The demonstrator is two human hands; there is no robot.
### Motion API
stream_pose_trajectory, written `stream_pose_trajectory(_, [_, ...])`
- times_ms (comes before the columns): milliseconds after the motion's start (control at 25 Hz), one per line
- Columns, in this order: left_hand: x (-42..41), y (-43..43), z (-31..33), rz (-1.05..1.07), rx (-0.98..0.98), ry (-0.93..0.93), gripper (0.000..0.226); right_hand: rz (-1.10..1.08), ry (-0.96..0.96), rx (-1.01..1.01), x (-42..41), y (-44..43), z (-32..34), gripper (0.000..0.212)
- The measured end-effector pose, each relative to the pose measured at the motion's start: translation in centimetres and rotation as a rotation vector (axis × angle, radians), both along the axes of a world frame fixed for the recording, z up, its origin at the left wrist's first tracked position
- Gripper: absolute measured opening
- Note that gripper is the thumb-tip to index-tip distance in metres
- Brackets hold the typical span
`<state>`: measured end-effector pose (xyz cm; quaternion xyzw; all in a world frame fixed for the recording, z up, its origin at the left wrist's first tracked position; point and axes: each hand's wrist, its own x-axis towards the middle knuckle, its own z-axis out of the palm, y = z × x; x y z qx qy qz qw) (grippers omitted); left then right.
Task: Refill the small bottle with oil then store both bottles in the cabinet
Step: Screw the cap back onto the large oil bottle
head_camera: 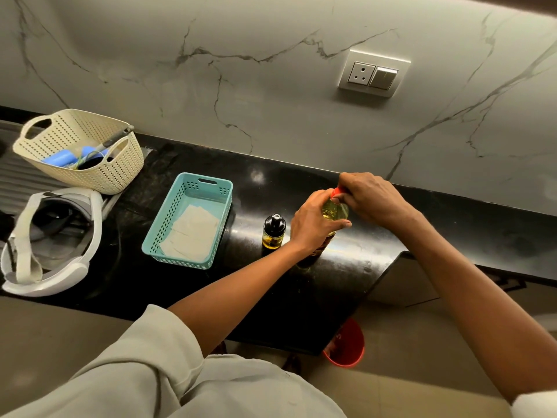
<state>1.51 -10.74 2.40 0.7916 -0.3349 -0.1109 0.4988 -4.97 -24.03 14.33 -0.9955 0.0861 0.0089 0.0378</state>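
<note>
A large clear bottle of yellow oil (334,211) stands upright on the black counter (301,291). My left hand (313,224) is wrapped around its body. My right hand (372,197) grips its red cap (336,192) from above, and most of the cap is hidden under the fingers. Just left of the large bottle stands the small bottle (273,232), with a black cap and a little dark yellow oil at the bottom. Neither hand touches the small bottle.
A teal plastic tray (224,191) with pale paper sheets lies left of the small bottle. A cream basket (120,173) with blue items and a white headset (51,282) sit at far left. A wall socket (372,74) is on the marble backsplash. A red bucket (346,348) stands on the floor.
</note>
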Motion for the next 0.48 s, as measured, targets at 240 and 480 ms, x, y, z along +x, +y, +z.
stream_pose_trajectory(240, [0.0,0.4,0.4,-0.001,-0.008,-0.031,0.084,-0.050,-0.090,0.061,-0.5,0.5,-0.5,0.022])
stream_pose_trajectory(480, [0.1,0.4,0.1,0.001,0.017,-0.021,0.085,-0.143,-0.165,0.041,-0.3,1.3,-2.0,0.022])
